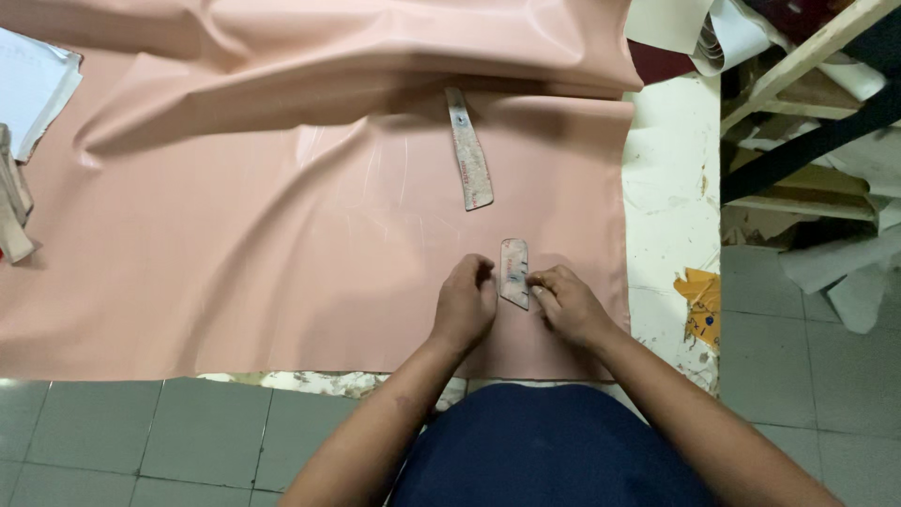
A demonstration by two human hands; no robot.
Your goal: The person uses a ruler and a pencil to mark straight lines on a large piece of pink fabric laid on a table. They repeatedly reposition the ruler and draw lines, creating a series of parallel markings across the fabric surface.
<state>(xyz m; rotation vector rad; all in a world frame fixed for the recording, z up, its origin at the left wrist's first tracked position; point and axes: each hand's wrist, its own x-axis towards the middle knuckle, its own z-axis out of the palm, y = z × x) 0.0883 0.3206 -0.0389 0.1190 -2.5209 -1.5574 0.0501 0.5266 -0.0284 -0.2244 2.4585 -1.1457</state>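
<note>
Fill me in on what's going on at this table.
A person stands at a worktable covered by a large pink sheet of leather-like material. Both hands are on a small flat template piece lying on the sheet: the left hand is beside its left edge, and the right hand touches its right edge with the fingertips. A longer, narrow template strip lies farther up the sheet, untouched. The sheet's far part is folded over in loose waves.
</note>
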